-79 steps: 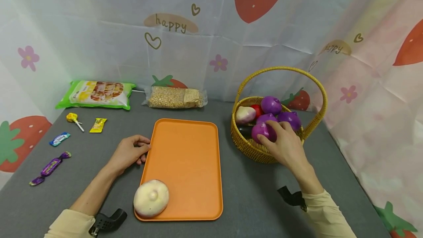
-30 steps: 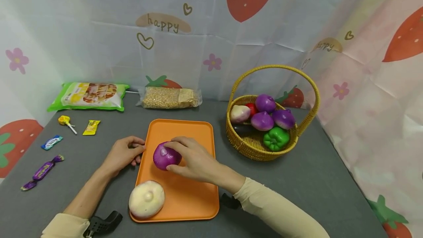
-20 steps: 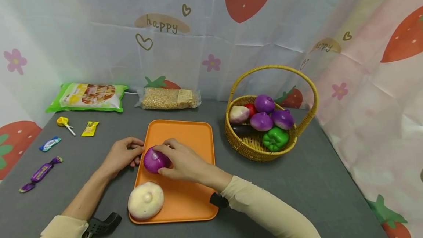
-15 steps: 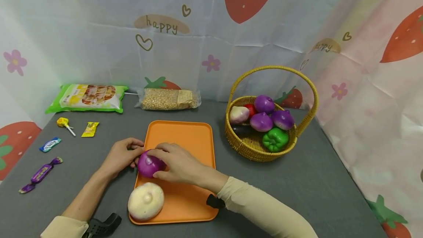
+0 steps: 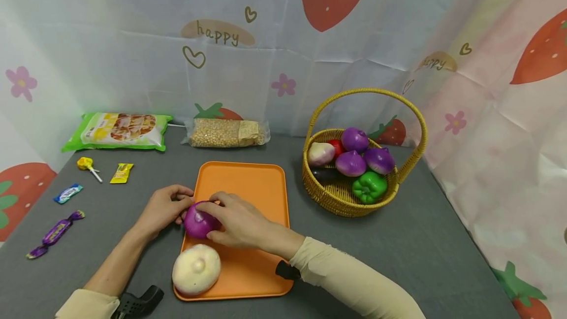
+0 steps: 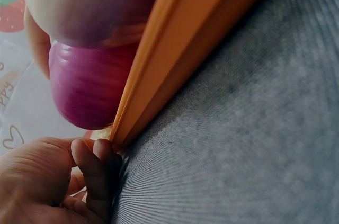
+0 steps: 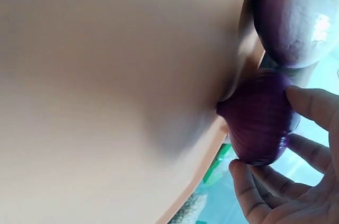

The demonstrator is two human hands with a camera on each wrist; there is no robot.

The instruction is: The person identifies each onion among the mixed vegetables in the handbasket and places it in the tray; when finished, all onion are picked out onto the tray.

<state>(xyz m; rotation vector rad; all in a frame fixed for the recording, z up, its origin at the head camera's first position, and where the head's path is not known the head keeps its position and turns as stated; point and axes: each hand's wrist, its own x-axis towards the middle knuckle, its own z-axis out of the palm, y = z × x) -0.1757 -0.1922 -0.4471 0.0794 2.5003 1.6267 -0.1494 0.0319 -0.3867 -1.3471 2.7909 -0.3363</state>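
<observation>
The fingers (image 5: 218, 200) of the right hand (image 5: 241, 223) curl round a purple onion (image 5: 198, 222), grasping it from the side and top; in the right wrist view the fingertips wrap the onion (image 7: 262, 115) while its tip touches the tray surface. The onion sits at the left edge of the orange tray (image 5: 257, 186), just behind a pale white onion (image 5: 196, 269) that lies at the tray's near left corner. The left hand (image 5: 165, 208) rests on the desk (image 5: 398, 245) with its fingers (image 6: 95, 166) loosely curled against the tray's left rim (image 6: 175, 60), holding nothing. To the right stands a woven basket (image 5: 336, 196) with purple onions and a green pepper (image 5: 369, 187) inside. Along the back lie a green snack bag (image 5: 117, 130) and a bag of beans (image 5: 228, 132); wrapped sweets (image 5: 55, 233) lie at the far left.
</observation>
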